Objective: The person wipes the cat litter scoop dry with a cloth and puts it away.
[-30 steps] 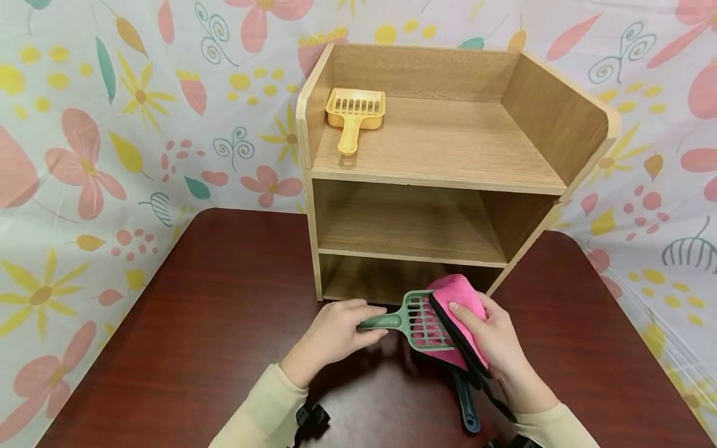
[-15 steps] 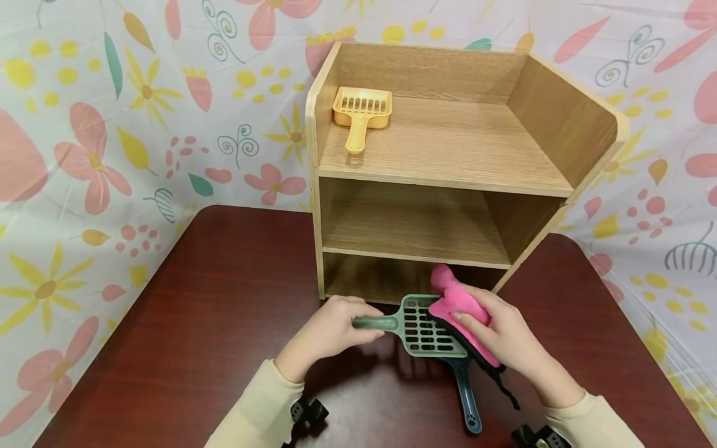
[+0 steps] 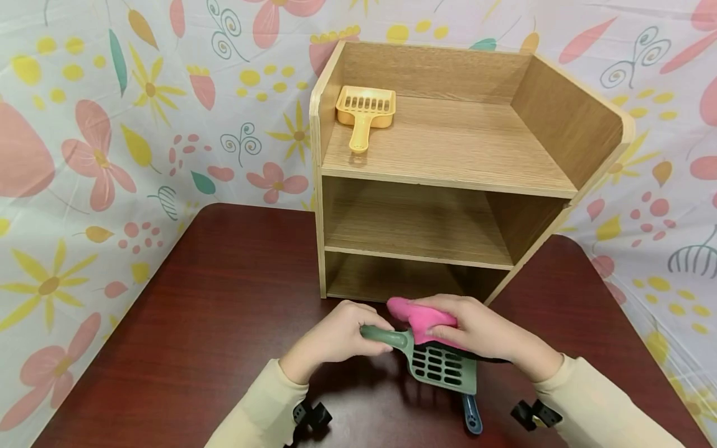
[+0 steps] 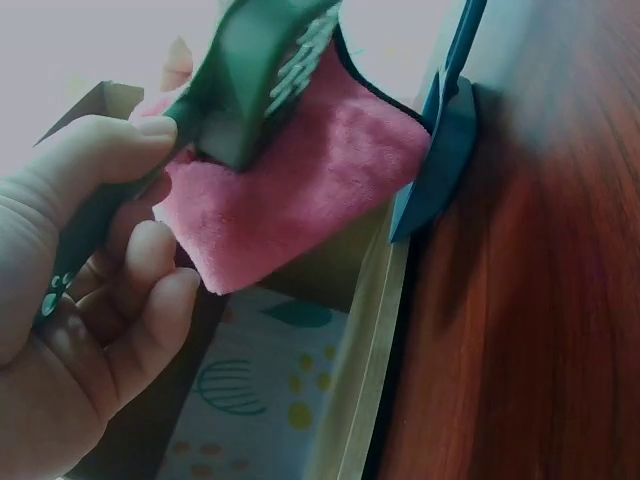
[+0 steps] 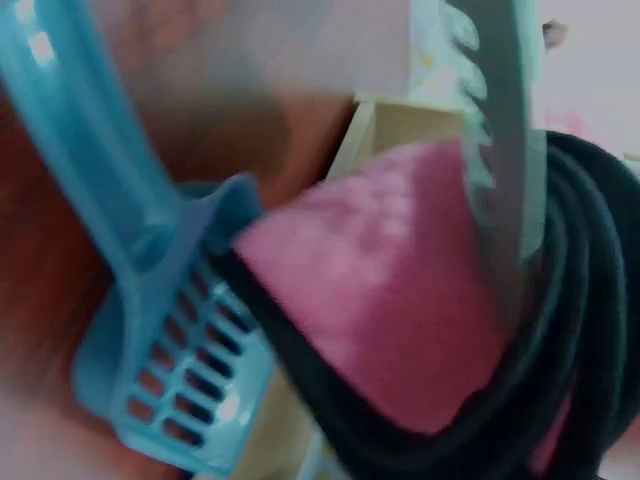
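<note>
Green scoop (image 3: pixel 434 364): slotted head, rounded handle, small pale marks near the handle's end in the left wrist view. Held clear of the desk (image 3: pixel 168 311), handle gripped in the left hand (image 3: pixel 350 333), head sloping down and away from it toward the right. Pink cloth (image 3: pixel 424 317): plush, edged in black, soft, bunched and creased under the right hand (image 3: pixel 476 330). Lies against the scoop near the neck, covering part of the slots; a broad flap spreads beside the head.
</note>
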A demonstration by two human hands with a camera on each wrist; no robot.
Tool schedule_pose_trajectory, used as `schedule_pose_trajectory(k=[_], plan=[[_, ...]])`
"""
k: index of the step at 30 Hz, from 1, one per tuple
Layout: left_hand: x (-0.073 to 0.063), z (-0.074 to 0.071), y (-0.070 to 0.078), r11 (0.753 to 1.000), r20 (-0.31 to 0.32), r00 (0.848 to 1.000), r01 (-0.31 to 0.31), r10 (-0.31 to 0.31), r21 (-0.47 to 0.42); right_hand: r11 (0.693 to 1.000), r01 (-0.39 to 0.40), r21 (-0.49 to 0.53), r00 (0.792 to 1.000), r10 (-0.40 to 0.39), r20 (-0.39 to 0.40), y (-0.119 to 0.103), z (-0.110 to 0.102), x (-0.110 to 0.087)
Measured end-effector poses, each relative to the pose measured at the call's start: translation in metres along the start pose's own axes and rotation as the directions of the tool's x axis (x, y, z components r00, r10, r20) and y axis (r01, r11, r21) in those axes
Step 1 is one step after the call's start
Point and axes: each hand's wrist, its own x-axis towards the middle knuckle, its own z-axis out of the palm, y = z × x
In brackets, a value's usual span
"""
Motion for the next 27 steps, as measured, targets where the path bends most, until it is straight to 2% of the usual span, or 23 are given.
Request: schedule_pose_trajectory(k=[5,8,15,19,23,27], plan=[[0.000,0.001,0.003,1.000,0.040,0.999,-0.020,0.020,0.017,0.995,-0.007,0.098,0.985,-0.010,0.174,-0.006,-0.002,0.012],[0.000,0.001,0.002,0.998,0.038,0.999,-0.036,0.034,0.054,0.996,-0.008,0.086,0.978,-0.010,0.211,-0.006,-0.002,0.016],[-0.001,0.002,-0.002,0.996,-0.011,0.999,-0.044,0.045,0.072,1.000,-0.012,-0.029,0.993,0.015,0.119,0.000,0.001,0.012],[0.000,0.004,-0.003,0.992,-0.047,0.995,-0.087,0.091,0.087,0.995,-0.080,-0.060,0.995,0.083,0.049,0.002,0.000,0.007],[0.001,0.006,-0.005,0.991,-0.086,0.990,-0.101,0.109,0.089,0.986,-0.151,-0.075,0.989,0.151,-0.011,0.001,-0.001,0.003],[0.001,0.007,-0.007,0.989,-0.108,0.987,-0.109,0.120,0.100,0.980,-0.179,-0.084,0.983,0.174,-0.057,0.002,-0.002,-0.002]])
